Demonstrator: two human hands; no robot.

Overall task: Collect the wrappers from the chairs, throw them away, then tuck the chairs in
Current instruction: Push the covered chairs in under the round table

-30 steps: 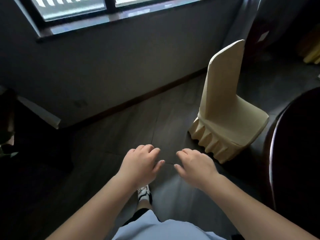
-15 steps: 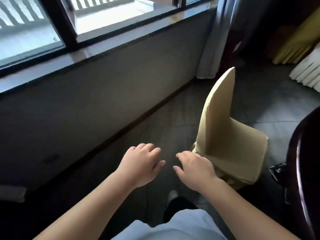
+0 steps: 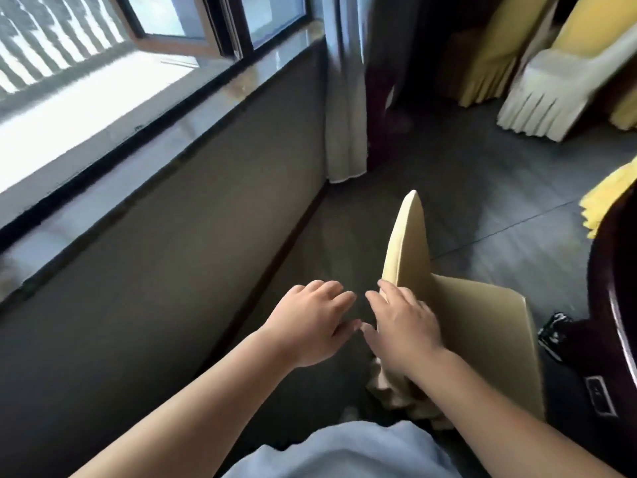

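No readable text, label or number anywhere (motion blur over much of the scene)

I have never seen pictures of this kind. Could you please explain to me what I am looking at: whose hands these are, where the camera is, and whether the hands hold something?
There is no machine here. The camera sits on a person's head and looks forward and down, so you see that person's own two arms from above.

The left hand hangs over the dark floor with loosely curled fingers and holds nothing. The right hand reaches toward the back of a chair in a beige cloth cover; whether it touches the cloth, I cannot tell. It also holds nothing.

No wrapper shows on the part of the chair's seat that is visible. To the right is the edge of a dark table. On the left are a window and the wall under it, then a curtain. More covered chairs stand at the far right.
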